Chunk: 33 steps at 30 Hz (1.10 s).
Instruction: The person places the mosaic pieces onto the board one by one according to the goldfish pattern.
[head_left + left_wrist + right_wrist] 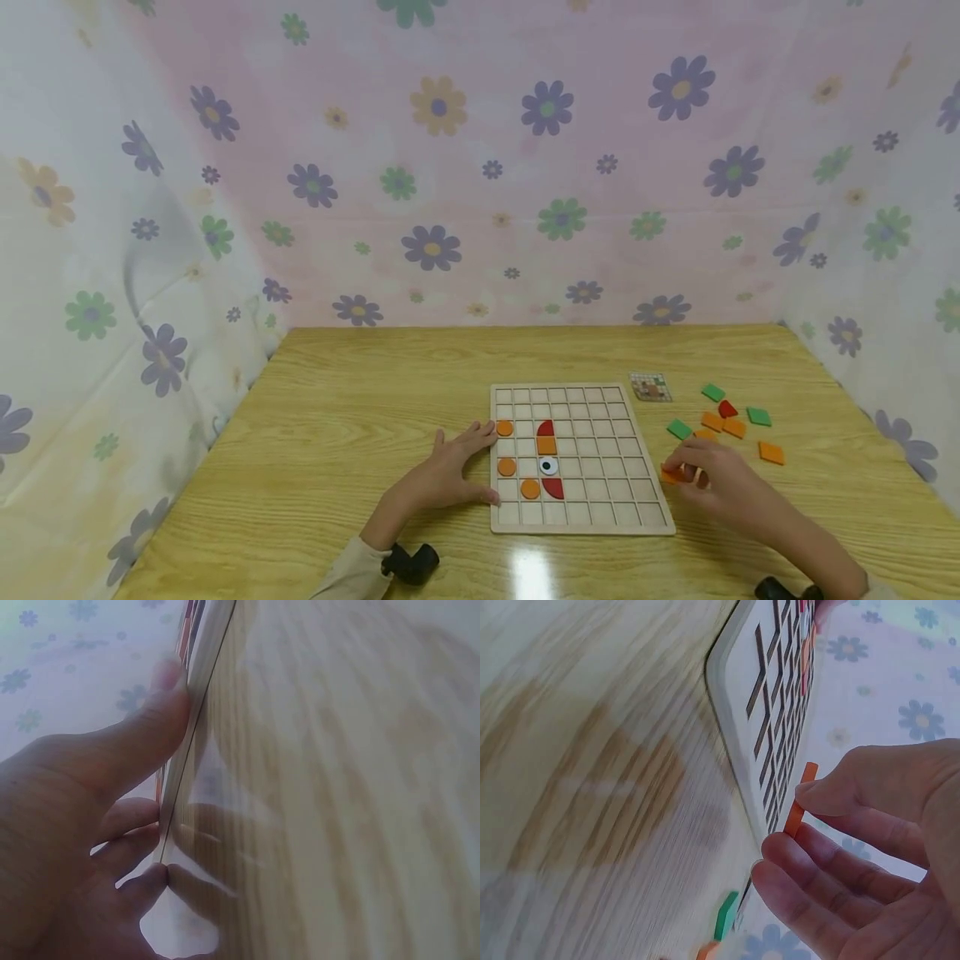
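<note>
A wooden grid board (600, 490) lies on the table, with the left hand (441, 475) touching its left edge, fingers spread. Orange discs (506, 467) fill a few cells by that edge. One column over from the lowest disc are two red quarter-circle tiles (552, 488), an orange square (547, 445) and an eye tile (548, 466). Off the board's right edge, the right hand (716, 483) pinches a flat orange tile (802, 799) between thumb and fingertips. In the right wrist view this tile is seen nearly edge-on, so its full outline is unclear.
Loose tiles lie right of the board: several orange ones (771, 452), green ones (759, 416) and a red one (727, 409). A small picture card (650, 387) sits by the board's top right corner. Flower-printed cloth (487, 192) surrounds the wooden table (337, 400).
</note>
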Tool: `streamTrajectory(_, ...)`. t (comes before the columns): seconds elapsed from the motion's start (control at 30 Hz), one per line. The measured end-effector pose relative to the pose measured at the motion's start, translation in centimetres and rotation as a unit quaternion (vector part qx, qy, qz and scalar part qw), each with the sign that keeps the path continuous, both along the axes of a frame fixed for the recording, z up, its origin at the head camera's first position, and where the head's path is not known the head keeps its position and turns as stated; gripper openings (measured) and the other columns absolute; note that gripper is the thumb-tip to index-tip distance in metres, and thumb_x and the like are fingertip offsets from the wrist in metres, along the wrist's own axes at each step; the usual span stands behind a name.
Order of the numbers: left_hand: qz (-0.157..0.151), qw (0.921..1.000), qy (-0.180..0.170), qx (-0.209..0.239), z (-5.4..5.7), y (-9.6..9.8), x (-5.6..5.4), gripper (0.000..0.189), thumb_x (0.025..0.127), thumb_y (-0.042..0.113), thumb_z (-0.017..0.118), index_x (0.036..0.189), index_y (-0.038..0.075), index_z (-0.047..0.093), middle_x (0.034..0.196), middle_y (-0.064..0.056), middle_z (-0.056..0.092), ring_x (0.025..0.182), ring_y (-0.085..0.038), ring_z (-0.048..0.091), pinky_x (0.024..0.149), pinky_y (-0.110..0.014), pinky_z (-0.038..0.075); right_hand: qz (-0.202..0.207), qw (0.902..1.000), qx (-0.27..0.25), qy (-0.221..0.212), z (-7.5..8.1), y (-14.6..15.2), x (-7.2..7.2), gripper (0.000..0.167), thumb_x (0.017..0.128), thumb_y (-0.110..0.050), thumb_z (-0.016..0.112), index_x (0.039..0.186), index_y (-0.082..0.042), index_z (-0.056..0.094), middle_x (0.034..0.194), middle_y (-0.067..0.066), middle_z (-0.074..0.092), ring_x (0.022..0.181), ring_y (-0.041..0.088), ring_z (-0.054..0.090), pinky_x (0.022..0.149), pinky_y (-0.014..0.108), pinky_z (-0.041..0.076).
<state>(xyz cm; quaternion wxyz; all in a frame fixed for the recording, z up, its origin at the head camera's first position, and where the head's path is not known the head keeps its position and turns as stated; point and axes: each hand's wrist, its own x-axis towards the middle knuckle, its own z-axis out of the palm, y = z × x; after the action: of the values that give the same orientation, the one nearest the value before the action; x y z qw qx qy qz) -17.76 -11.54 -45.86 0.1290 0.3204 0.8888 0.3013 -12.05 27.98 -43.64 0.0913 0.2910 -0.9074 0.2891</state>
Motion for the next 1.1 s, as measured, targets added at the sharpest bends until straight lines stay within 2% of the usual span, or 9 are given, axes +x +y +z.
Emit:
streamTrajectory(0.13,0.001,1.0000,0.002,-0.002,0.0,0.0,0.0,0.086,0.076,0.046,0.075,0.146,0.011,0.038,0.155,-0.003,0.024,0.143,-0.026,0.014,0.106,-0.064,-0.005,0.003,0.9997,0.003,-0.025,0.1,-1.0,-0.2,0.018,0.075,0.002,0.074,0.086,-0.011,0.069,0.082,-0.007,0.057,0.066,-0.001,0.045,0.050,0.020,0.045)
streamTrajectory(0.3,0.001,1.0000,0.004,-0.003,0.0,0.0,0.0,0.087,0.076,0.047,0.074,0.146,0.012,0.038,0.155,-0.002,0.024,0.143,-0.025,0.014,0.107,-0.064,-0.005,-0.001,0.9985,0.004,-0.054,-0.1,-1.9,-0.3,0.018,0.076,0.002,0.072,0.086,-0.012,0.069,0.083,-0.009,0.056,0.067,0.001,0.045,0.052,0.021,0.046)
streamTrajectory(0.7,0.002,1.0000,0.003,-0.001,-0.2,0.0,-0.1,0.086,0.077,0.047,0.074,0.146,0.012,0.037,0.155,-0.002,0.023,0.143,-0.025,0.013,0.107,-0.064,-0.005,0.024,0.9980,-0.004,-0.058,-0.4,-4.1,-0.4,0.023,0.072,0.007,0.069,0.086,-0.011,0.069,0.083,-0.008,0.057,0.064,0.001,0.045,0.050,0.020,0.044)
streamTrajectory(0.93,0.006,1.0000,0.001,0.000,-0.3,0.0,-0.1,0.087,0.075,0.049,0.074,0.146,0.013,0.038,0.155,0.000,0.023,0.143,-0.023,0.013,0.107,-0.063,-0.006,0.032,0.9959,-0.011,-0.083,-0.4,-5.2,-0.6,0.023,0.074,0.007,0.067,0.087,-0.012,0.068,0.083,-0.009,0.056,0.063,0.000,0.044,0.050,0.019,0.043)
streamTrajectory(1.1,0.007,1.0000,0.000,0.002,-0.4,0.0,-0.2,0.088,0.075,0.049,0.074,0.147,0.014,0.037,0.155,0.001,0.023,0.143,-0.022,0.013,0.107,-0.062,-0.006,0.048,0.9962,-0.021,-0.070,-0.4,-6.2,-0.6,0.023,0.073,0.006,0.068,0.086,-0.012,0.069,0.081,-0.009,0.056,0.064,0.001,0.045,0.051,0.019,0.044)
